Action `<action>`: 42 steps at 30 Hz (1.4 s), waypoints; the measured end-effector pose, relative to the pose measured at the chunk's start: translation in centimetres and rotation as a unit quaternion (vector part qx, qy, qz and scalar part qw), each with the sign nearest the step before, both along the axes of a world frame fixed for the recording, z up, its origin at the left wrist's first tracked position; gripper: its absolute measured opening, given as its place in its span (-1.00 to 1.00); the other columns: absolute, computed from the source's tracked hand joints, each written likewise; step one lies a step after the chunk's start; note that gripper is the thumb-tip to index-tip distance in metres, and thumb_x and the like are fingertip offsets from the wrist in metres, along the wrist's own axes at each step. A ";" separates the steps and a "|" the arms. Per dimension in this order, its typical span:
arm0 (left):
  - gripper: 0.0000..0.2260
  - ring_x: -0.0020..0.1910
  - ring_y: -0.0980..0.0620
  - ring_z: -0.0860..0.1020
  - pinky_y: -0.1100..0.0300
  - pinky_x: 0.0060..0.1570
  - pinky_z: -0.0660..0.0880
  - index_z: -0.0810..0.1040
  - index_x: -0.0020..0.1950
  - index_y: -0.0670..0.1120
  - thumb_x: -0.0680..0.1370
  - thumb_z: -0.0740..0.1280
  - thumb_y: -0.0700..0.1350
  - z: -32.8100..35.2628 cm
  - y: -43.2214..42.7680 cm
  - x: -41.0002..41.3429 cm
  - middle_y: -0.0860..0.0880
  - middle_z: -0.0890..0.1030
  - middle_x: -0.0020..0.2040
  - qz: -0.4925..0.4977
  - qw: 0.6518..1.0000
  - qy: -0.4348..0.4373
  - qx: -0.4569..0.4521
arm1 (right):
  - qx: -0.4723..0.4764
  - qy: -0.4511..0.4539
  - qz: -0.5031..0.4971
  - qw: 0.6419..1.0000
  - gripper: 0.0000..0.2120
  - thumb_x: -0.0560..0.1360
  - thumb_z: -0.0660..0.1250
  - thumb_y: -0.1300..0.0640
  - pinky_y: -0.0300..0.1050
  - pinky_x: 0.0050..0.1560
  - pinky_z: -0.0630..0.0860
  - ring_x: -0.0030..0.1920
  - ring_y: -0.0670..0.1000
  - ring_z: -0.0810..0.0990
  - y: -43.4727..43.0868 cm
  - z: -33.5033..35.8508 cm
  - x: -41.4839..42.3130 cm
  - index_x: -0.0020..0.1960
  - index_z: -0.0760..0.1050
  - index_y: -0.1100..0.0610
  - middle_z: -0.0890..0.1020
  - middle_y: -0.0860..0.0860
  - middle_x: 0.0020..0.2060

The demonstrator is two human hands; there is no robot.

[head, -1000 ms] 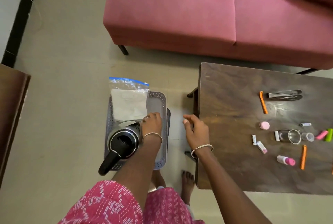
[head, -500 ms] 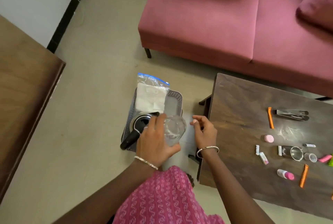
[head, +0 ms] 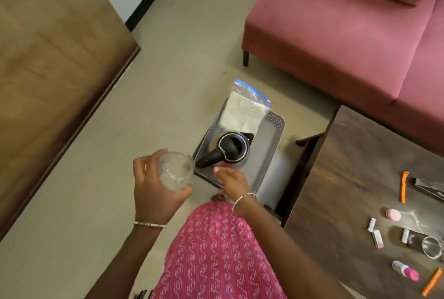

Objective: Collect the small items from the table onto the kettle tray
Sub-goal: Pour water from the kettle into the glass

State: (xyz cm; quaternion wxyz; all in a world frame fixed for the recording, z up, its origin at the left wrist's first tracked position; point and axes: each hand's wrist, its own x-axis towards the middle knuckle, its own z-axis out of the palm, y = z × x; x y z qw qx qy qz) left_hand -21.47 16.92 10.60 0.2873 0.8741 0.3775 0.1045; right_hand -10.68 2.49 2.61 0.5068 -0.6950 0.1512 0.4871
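A grey perforated tray (head: 274,154) sits on the floor with a black kettle (head: 231,149) and a clear zip bag (head: 245,108) of white items in it. My left hand (head: 153,188) holds a clear glass (head: 175,171) in the air, left of the tray. My right hand (head: 230,181) hovers over the tray's near edge beside the kettle, fingers loosely bent, nothing visible in it. Small items lie on the dark wooden table (head: 348,178) at right: an orange clip (head: 404,187), a pink cap (head: 393,214), small white tubes (head: 374,232), a glass jar (head: 430,248), a pink-capped bottle (head: 406,272).
A pink sofa (head: 336,22) stands behind the table. A large wooden surface (head: 48,70) fills the left side. My pink dress (head: 211,255) covers the bottom centre. Beige floor lies between the furniture.
My left hand lifted the clear glass out of the tray and carried it left. My right hand moved from the table's corner over to the tray's near edge. The view swung left.
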 end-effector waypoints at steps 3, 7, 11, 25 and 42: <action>-0.18 0.16 -0.04 0.47 0.03 0.09 0.56 0.43 0.31 -0.07 0.08 0.63 -0.09 -1.0 0.8 -1.0 -0.06 0.44 0.20 0.016 1.000 -0.007 -0.017 | 0.078 0.150 -0.102 0.980 -0.70 0.53 0.37 -0.01 0.04 0.19 0.47 0.22 -0.04 0.55 2.7 -0.9 -0.2 0.23 0.55 0.06 0.65 -0.04 0.14; -0.16 0.17 -0.02 0.52 0.01 0.13 0.56 0.40 0.35 -0.03 0.12 0.64 -0.07 -1.9 0.8 -1.3 -0.01 0.52 0.24 0.040 0.997 -0.012 -0.063 | 0.120 0.229 -0.203 0.945 -0.53 0.52 0.37 -0.06 0.03 0.23 0.40 0.33 0.05 0.51 5.2 -2.6 0.1 0.35 0.47 0.13 0.59 0.07 0.27; -0.15 0.17 -0.01 0.53 0.06 0.10 0.56 0.37 0.38 0.00 0.14 0.62 -0.03 -2.3 0.1 -1.1 0.01 0.53 0.25 0.030 0.997 -0.012 -0.072 | 0.075 0.196 -0.228 0.951 -0.48 0.47 0.41 -0.11 0.01 0.28 0.41 0.31 0.07 0.53 6.7 -4.1 -0.7 0.33 0.48 0.13 0.60 0.07 0.26; -0.21 -0.01 0.01 0.59 0.19 -0.08 0.57 0.34 0.22 0.03 0.08 0.63 -0.01 -2.2 -0.1 1.1 0.04 0.56 0.11 0.027 0.993 -0.037 -0.113 | -0.062 -0.043 -0.164 0.984 -0.76 0.48 0.39 0.08 0.00 -0.18 0.51 -0.23 0.10 0.57 -0.7 -3.3 -0.3 0.09 0.54 0.17 0.62 0.13 -0.24; -0.21 0.02 -0.03 0.56 0.20 -0.05 0.45 0.38 0.26 0.05 0.09 0.63 -0.04 0.9 -0.8 4.5 0.04 0.57 0.14 -0.055 0.994 -0.048 -0.080 | -0.151 -0.384 0.028 0.911 -0.67 0.27 0.39 -0.07 -0.07 -0.43 0.38 -0.49 -0.05 0.40 -8.8 4.8 4.4 -0.39 0.45 0.19 0.42 -0.02 -0.56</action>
